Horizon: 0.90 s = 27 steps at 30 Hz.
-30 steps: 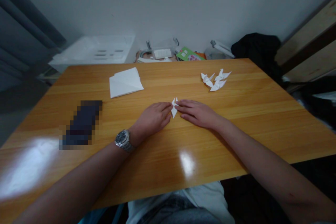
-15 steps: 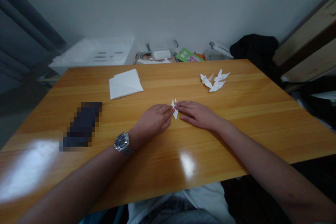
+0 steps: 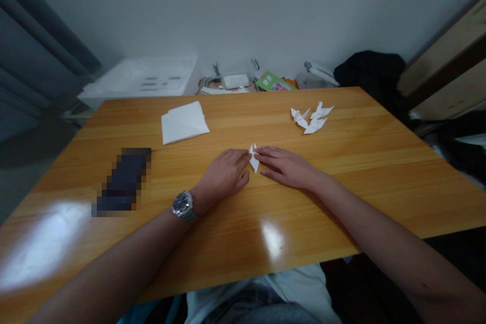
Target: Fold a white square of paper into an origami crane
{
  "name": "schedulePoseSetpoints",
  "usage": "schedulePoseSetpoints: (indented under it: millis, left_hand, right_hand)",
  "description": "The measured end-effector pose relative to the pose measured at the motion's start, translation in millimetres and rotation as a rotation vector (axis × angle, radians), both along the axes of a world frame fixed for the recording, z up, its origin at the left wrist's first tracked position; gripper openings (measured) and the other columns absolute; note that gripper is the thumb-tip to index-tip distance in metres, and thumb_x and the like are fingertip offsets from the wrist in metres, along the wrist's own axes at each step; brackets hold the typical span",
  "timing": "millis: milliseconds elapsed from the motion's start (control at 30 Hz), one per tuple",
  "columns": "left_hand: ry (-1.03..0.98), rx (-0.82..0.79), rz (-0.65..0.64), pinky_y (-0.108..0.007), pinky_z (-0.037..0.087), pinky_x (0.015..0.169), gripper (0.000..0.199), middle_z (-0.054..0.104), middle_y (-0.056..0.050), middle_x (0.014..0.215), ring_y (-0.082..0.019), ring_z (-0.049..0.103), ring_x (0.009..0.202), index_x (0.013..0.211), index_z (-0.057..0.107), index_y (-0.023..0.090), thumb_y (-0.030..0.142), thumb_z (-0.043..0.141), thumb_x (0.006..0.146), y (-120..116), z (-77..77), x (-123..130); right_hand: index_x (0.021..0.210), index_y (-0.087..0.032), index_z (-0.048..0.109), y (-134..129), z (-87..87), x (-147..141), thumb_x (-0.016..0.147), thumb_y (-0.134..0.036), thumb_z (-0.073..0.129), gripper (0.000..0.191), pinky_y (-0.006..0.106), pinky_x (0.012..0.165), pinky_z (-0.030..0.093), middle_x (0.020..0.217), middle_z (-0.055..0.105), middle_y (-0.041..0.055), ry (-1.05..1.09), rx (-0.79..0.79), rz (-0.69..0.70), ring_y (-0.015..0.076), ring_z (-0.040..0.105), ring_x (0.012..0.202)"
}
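A small folded white paper, diamond-shaped with two points at its far end, lies flat on the wooden table. From the left, the fingertips of my left hand touch its edge, with the thumb apart from the fingers. My right hand lies low on the other side, fingers stretched out and their tips on the paper. Neither hand grips it. Several folded paper birds stand together beyond my right hand. A stack of white paper sheets lies at the back left.
A dark, pixelated flat object lies on the left of the table. Behind the far edge are a white plastic container, a green booklet and a black cloth-like heap.
The left thumb has moved a little away from the folded paper. The whole view has shifted slightly; the paper and my right hand look almost the same.
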<state>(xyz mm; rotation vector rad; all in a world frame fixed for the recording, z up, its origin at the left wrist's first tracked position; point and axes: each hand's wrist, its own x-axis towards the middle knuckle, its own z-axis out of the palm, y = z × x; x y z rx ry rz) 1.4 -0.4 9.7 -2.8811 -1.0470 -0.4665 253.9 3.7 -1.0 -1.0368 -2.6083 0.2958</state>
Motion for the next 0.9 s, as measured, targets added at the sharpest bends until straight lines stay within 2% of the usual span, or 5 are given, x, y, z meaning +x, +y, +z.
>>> schedulePoseSetpoints:
  millis: [100,267,600,767,900]
  left_hand:
    - [0.009,-0.006,0.007,-0.043,0.046,0.108,0.042,0.064,-0.015,0.13,-0.029,0.058,0.119,0.133,0.061,0.008,0.027,0.053,0.095,-0.3,1.5,0.6]
    - [0.029,0.015,-0.009,-0.043,0.044,0.109,0.041,0.064,-0.014,0.129,-0.028,0.057,0.12,0.133,0.061,0.01,0.027,0.051,0.097,-0.3,3.8,2.0]
    - [0.071,0.035,-0.003,-0.043,0.044,0.107,0.039,0.065,-0.014,0.128,-0.028,0.058,0.118,0.131,0.061,0.009,0.026,0.047,0.099,-2.0,7.0,5.8]
    - [0.02,-0.007,0.003,-0.043,0.045,0.107,0.039,0.065,-0.015,0.129,-0.028,0.059,0.119,0.131,0.062,0.01,0.026,0.05,0.097,-0.7,2.0,3.7]
    - [-0.028,-0.036,-0.001,-0.043,0.047,0.106,0.039,0.064,-0.014,0.13,-0.028,0.06,0.118,0.132,0.062,0.013,0.025,0.053,0.095,1.3,-2.6,2.1]
  right_hand:
    - [0.145,-0.017,0.055,1.6,0.0,0.9,0.1,-0.042,0.053,0.051,0.05,0.119,0.039,0.152,0.05,0.0144,0.017,-0.016,0.006,0.0297,0.048,0.141]
    - [0.147,-0.024,0.053,4.0,1.1,5.1,0.1,-0.041,0.054,0.05,0.049,0.119,0.039,0.151,0.053,0.0096,0.053,-0.05,0.043,0.0257,0.049,0.141]
    - [0.144,-0.023,0.057,4.2,-1.9,5.6,0.102,-0.037,0.052,0.045,0.048,0.117,0.04,0.153,0.051,0.0109,0.086,-0.048,0.039,0.0266,0.048,0.141]
    - [0.142,-0.026,0.059,4.2,-3.1,4.3,0.101,-0.036,0.053,0.042,0.05,0.115,0.043,0.15,0.054,0.0101,0.102,-0.02,0.03,0.0268,0.051,0.138]
    - [0.132,-0.027,0.067,3.1,-2.5,-0.2,0.1,-0.034,0.055,0.035,0.05,0.11,0.047,0.142,0.061,0.0095,0.195,-0.029,0.009,0.0267,0.057,0.132]
